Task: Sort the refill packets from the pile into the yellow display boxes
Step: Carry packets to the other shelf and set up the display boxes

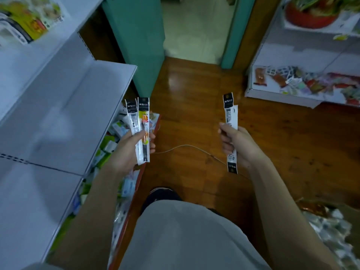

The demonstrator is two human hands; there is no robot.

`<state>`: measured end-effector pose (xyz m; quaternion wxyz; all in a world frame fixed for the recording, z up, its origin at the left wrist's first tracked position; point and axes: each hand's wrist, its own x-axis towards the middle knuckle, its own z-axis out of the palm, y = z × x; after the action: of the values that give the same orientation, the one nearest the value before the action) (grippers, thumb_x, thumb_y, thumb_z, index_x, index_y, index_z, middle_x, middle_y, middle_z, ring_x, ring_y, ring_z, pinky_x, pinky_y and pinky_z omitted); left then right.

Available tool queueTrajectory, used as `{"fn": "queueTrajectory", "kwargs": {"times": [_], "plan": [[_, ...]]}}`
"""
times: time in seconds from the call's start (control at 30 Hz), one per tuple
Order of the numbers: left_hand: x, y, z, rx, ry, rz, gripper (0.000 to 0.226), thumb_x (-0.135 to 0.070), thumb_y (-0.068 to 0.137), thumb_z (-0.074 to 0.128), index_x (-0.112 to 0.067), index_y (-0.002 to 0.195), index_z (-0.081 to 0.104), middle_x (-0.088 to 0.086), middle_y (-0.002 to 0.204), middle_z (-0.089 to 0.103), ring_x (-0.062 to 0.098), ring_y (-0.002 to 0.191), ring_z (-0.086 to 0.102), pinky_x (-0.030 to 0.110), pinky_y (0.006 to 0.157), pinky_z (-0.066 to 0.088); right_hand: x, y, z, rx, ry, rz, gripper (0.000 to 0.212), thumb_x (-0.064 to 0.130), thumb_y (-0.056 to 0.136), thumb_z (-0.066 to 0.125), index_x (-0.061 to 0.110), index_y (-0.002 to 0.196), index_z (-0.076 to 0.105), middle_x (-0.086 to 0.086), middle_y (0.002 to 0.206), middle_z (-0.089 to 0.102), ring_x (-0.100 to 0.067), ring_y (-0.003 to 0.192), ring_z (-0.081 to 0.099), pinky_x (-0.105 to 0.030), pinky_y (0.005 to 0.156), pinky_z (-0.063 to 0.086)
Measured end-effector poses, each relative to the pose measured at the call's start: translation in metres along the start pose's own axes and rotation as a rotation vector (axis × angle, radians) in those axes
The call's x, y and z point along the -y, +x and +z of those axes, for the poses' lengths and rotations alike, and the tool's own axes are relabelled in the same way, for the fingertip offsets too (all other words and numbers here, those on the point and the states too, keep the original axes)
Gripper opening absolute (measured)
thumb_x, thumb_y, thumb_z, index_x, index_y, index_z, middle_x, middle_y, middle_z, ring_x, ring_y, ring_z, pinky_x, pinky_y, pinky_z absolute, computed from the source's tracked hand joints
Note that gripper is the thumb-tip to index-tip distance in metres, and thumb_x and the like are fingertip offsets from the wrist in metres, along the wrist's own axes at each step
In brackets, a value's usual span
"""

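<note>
We hold refill packets in both hands above a wooden floor (pixel 194 106). Our left hand (pixel 128 149) pinches two packets upright, thumb across their fronts: a white refill packet (pixel 131 115) and, just beside it and overlapping, a yellow-labelled refill packet (pixel 143 121). Our right hand (pixel 235 143) has its fingers curled round a right-hand packet bundle (pixel 230 114); we see one black-topped packet with a second white edge behind it, so at least two, though we cannot count them surely. Both grips are closed on packets, neither spread.

To our left stand white shelves (pixel 64 106), two bare tiers in view, their front edge running close to our left wrist; under them lies a jumble of small cartons (pixel 111 147) edged by a red strip. To our right a low shelf (pixel 292 94) carries mixed packets. Between the two shelf edges the floor lies open toward a doorway, crossed by one thin white cable (pixel 185 146). The yellow display boxes are not in view.
</note>
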<state>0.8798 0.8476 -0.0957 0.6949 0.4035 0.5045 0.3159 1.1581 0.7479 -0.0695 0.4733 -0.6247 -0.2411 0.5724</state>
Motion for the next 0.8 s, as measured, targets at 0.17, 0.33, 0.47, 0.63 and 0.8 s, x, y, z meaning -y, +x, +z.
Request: {"fn": "queueTrajectory", "kwargs": {"times": [0.17, 0.33, 0.47, 0.63, 0.8], "plan": [[-0.024, 0.068, 0.012, -0.056, 0.011, 0.005, 0.02, -0.018, 0.105, 0.044, -0.006, 0.111, 0.059, 0.005, 0.076, 0.061, 0.017, 0.06, 0.055, 0.033, 0.058, 0.049, 0.035, 0.083, 0.003, 0.051, -0.143, 0.018, 0.029, 0.033, 0.102, 0.053, 0.015, 0.08, 0.049, 0.007, 0.057, 0.035, -0.01, 0.047, 0.027, -0.025, 0.048, 0.024], [-0.059, 0.16, 0.006, -0.074, -0.011, -0.022, 0.026, -0.03, 0.106, 0.044, -0.017, 0.095, 0.063, -0.005, 0.063, 0.045, 0.009, 0.048, 0.034, 0.023, 0.044, 0.031, 0.074, 0.188, 0.025, 0.041, -0.355, 0.011, 0.032, 0.033, 0.103, 0.051, 0.018, 0.076, 0.044, 0.006, 0.059, 0.036, -0.011, 0.051, 0.029, -0.029, 0.051, 0.026], [-0.117, 0.225, -0.006, -0.132, 0.088, 0.082, 0.034, -0.031, 0.105, 0.044, -0.018, 0.075, 0.051, -0.007, 0.059, 0.043, 0.012, 0.049, 0.033, 0.025, 0.047, 0.03, 0.131, 0.265, 0.062, 0.031, -0.502, -0.022, 0.032, 0.039, 0.103, 0.05, 0.018, 0.078, 0.046, 0.001, 0.065, 0.039, -0.017, 0.058, 0.036, -0.036, 0.059, 0.032], [-0.208, 0.281, -0.024, -0.134, 0.1, 0.302, 0.029, -0.034, 0.107, 0.038, -0.013, 0.089, 0.048, -0.003, 0.059, 0.032, 0.011, 0.044, 0.024, 0.027, 0.045, 0.019, 0.217, 0.338, 0.139, 0.124, -0.45, -0.174, 0.039, 0.043, 0.101, 0.052, 0.019, 0.071, 0.043, 0.002, 0.058, 0.034, -0.012, 0.048, 0.029, -0.03, 0.05, 0.026], [-0.303, 0.3, -0.044, -0.208, -0.01, 0.529, 0.032, -0.042, 0.106, 0.034, -0.014, 0.104, 0.052, 0.002, 0.061, 0.025, 0.012, 0.042, 0.018, 0.025, 0.042, 0.015, 0.308, 0.391, 0.23, 0.432, -0.446, -0.354, 0.039, 0.04, 0.101, 0.052, 0.018, 0.07, 0.044, 0.005, 0.051, 0.035, -0.009, 0.041, 0.029, -0.023, 0.044, 0.025]]}}
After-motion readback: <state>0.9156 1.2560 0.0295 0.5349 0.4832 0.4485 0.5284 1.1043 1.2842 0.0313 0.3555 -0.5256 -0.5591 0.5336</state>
